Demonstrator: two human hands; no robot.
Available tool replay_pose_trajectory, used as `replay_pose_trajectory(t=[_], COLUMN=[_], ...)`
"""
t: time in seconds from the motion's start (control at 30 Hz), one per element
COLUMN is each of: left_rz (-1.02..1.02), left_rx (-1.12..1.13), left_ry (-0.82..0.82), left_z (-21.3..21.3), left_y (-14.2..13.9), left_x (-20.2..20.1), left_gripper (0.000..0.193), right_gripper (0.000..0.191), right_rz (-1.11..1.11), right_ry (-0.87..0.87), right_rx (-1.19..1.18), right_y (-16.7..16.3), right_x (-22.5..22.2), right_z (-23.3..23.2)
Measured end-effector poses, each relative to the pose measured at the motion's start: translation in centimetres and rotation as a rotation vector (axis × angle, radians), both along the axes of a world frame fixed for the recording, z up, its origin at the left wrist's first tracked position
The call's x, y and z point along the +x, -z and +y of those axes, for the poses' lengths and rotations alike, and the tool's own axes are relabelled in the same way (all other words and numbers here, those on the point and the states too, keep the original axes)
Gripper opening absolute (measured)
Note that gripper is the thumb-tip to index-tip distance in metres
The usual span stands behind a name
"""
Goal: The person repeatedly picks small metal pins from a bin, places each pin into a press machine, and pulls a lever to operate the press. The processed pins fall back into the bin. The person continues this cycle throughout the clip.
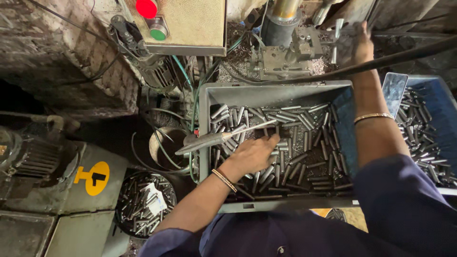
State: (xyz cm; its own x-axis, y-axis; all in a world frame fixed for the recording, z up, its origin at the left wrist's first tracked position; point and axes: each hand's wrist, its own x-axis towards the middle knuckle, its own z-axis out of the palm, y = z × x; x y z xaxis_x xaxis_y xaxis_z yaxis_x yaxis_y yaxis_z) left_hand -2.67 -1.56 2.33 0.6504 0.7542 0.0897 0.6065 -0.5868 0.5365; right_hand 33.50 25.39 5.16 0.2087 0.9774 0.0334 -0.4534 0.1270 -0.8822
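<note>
Head view: the left hand (254,153) rests palm-down on the metal pins (304,143) in the grey tray (205,123), fingers curled, perhaps around one. Pins lie mostly near-to-far. The right hand (359,45) grips a lever (336,40) on the far machine (285,52). A blue tray (445,102) sits right, a round bucket (145,202) near left.

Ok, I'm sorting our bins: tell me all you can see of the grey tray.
The grey tray is a rectangular, plastic-looking bin lying flat below the machine, holding a heap of short metal pins. The left hand rests on the pins. A blue tray sits beside it, and a long tool lies across its left wall.
</note>
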Motion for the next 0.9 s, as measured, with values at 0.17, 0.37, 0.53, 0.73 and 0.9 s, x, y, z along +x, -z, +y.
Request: replay_pose_trajectory(t=[0.17,0.37,0.53,0.73,0.9], left_rz=[-0.007,0.008,0.046,0.072,-0.155], left_rx=[-0.006,0.022,0.037,-0.08,-0.156], left_ry=[-0.022,0.006,0.014,0.005,-0.02], left_z=[0.1,0.1,-0.2,-0.4,0.3], left_y=[-0.1,0.3,0.6,0.6,1.2], left_x=[0.0,0.1,-0.1,-0.2,0.4], left_gripper=[0.051,0.053,0.051,0.052,0.047], right_gripper=[0.025,0.028,0.026,0.024,0.028], right_rz=[-0.742,-1.444,-1.631,-0.409,-0.516], right_ry=[-0.022,-0.01,0.315,0.103,-0.116], right_rx=[0.206,0.251,0.392,0.06,-0.192], right_y=[-1.8,-1.8,-0.8,-1.8,-1.2], right_x=[-0.6,-5.1,-6.6,-5.2,1.4], right_z=[0.2,1.4,1.2,-7.4,-21.8])
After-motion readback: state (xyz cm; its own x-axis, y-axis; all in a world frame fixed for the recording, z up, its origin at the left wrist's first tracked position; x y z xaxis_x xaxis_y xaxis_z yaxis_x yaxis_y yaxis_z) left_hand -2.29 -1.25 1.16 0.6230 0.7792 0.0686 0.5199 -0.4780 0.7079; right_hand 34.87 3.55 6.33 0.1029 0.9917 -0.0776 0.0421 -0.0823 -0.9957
